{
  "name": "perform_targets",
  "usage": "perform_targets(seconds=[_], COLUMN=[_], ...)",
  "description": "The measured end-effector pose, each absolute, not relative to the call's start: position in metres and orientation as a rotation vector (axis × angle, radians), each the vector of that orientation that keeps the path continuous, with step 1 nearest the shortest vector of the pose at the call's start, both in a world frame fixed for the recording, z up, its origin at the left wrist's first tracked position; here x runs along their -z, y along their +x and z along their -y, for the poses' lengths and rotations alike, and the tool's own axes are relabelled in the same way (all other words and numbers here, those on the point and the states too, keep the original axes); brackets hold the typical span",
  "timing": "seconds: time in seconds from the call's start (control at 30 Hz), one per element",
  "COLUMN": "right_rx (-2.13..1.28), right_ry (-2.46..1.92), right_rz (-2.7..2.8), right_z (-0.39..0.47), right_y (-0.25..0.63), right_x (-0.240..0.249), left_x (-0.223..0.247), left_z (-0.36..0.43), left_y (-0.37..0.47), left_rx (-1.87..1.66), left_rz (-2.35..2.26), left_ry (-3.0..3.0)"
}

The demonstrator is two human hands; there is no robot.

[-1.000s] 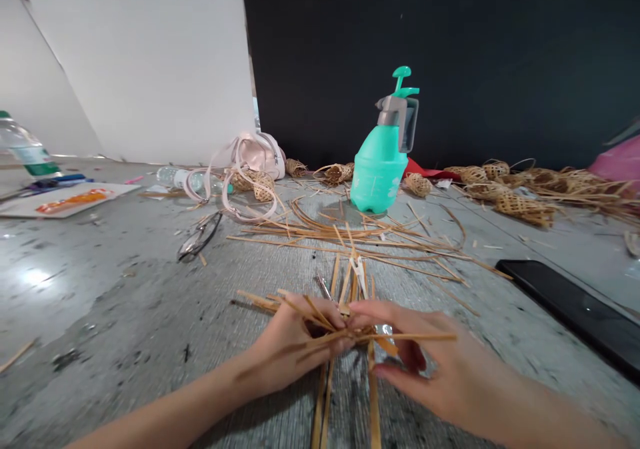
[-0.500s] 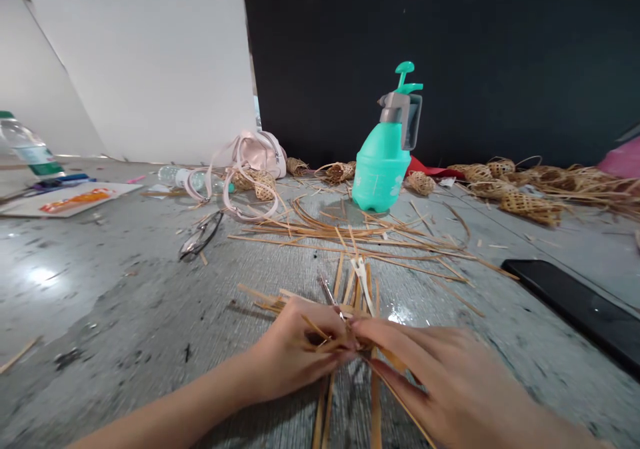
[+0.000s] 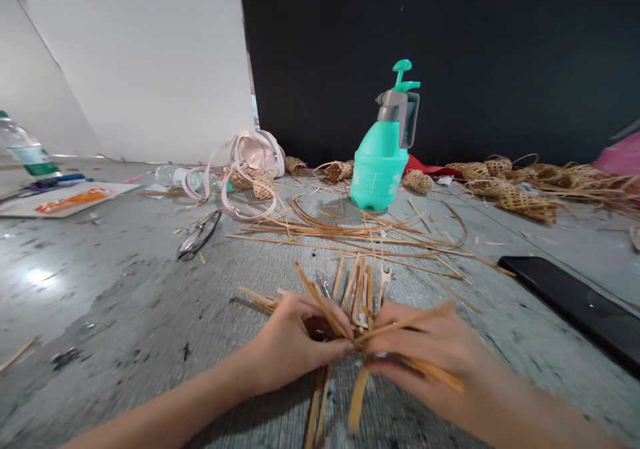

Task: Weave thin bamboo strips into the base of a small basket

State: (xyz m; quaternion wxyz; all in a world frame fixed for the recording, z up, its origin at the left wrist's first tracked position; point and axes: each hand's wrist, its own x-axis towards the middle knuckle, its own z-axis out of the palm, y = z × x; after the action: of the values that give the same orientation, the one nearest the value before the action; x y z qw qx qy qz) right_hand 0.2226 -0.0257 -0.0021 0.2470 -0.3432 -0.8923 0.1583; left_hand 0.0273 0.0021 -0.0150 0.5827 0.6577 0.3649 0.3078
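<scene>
Thin bamboo strips cross and fan out between my two hands on the grey tabletop. My left hand pinches strips near the crossing, thumb and index finger together, with one strip slanting up over its fingers. From the other side my right hand is closed on strips at the same crossing; some ends stick out across its fingers. The crossing itself is partly hidden by fingertips. Just past the right fingers is a pale clip. A slim metallic tool shows behind the left hand, mostly covered.
Loose strips lie beyond my hands, before a turquoise spray bottle. Eyeglasses and a pink bag are left of it. A black phone lies at right. Woven bamboo pieces line the back right.
Strip ends have swung up and across both hands. My right hand has shifted slightly, and the pale clip now sits farther right. The left hand stays about where it was.
</scene>
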Motion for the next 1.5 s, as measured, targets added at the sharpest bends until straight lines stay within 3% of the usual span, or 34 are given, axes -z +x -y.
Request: perform_targets(seconds=[0.57,0.97,1.5], right_rx=[-0.701,-0.694,-0.652], right_ry=[-0.991,-1.072,-1.096], right_rz=[2.101,2.021,2.112], right_z=[0.019,0.018,0.019], right_y=[0.213,0.206,0.219], right_x=[0.005,0.003,0.006], left_x=[0.019,0.01,0.011], left_z=[-0.002,-0.002,-0.007], left_y=[0.028,0.023,0.027], left_rx=[-0.769,-0.696,-0.82], left_rz=[-0.801,-0.721,-0.934], left_ry=[1.462,1.95,1.582])
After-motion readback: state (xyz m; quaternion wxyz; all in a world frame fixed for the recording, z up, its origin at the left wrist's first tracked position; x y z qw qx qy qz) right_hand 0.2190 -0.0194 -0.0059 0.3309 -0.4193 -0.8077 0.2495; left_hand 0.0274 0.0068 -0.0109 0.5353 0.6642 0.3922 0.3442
